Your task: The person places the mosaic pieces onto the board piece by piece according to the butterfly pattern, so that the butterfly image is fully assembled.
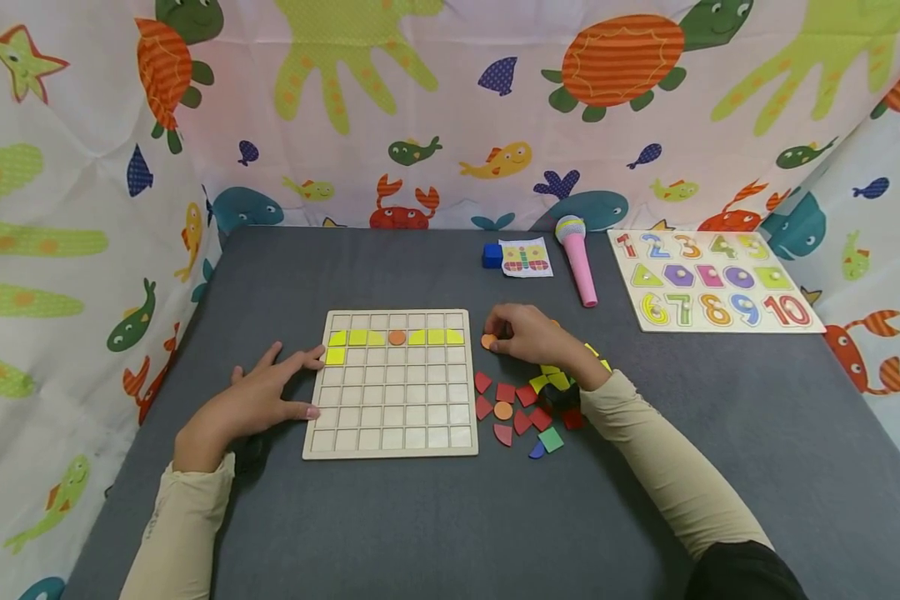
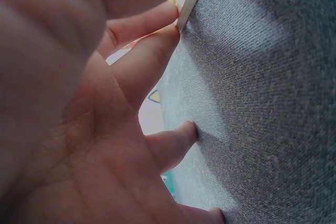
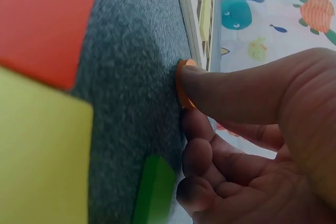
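A wooden grid board [image 1: 393, 408] lies on the grey table with yellow pieces [image 1: 357, 337] and an orange disc [image 1: 397, 337] along its second row, plus a yellow square [image 1: 335, 357] below them at the left. My left hand [image 1: 251, 400] touches the board's left edge with outstretched fingers; in the left wrist view, some fingertips [image 2: 190, 129] rest on the cloth. Just past the board's right edge, my right hand [image 1: 528, 335] pinches another orange disc [image 3: 185, 85] between thumb and fingers, low over the table.
Loose red pieces [image 1: 506, 392], yellow pieces [image 1: 558, 381], a green square [image 1: 551, 439] and a blue piece [image 1: 537, 451] lie right of the board. Farther back are a blue block [image 1: 492, 256], a pattern card [image 1: 526, 258], a pink toy microphone [image 1: 579, 265] and a number puzzle [image 1: 712, 279].
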The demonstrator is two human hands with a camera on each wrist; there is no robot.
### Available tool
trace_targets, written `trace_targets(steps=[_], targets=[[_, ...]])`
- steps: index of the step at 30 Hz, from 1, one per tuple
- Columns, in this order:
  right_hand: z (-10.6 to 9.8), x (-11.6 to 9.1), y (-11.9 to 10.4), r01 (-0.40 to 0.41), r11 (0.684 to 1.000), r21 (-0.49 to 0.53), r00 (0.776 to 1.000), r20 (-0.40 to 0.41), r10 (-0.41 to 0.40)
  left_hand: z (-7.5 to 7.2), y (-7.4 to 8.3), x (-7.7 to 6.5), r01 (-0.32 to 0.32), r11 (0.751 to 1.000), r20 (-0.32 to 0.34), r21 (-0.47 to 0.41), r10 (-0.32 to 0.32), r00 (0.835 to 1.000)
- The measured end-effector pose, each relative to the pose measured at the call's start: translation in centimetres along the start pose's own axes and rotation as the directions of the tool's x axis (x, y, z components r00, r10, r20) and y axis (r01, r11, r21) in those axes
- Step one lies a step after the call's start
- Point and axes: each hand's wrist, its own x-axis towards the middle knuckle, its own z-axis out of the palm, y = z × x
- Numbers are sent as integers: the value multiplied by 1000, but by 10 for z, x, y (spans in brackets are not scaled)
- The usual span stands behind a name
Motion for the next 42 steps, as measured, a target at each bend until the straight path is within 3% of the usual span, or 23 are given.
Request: trace_targets(steps=[9,19,27,38,42], targets=[[5,6,-3,60,998,29,997,-54,-58,-1,-1,0,-2,1000,-3,4,2,1000],[9,22,-26,104,988,112,994,-50,-99,1,0,-1,8,1000,-7,-7,-8,1000],[35,48,-47,119,964,239,993,-25,-117,1,0,0,11,1000,2,0,-11,1000],[67,82,-93,110,965,237,994,-23,-108,0,3,-3,18,1000,1,1,-18,1000],[78,90,-105,149,968,204,989,-28,-146,-1,2,-2,14,1000,4,15,-14,1000]])
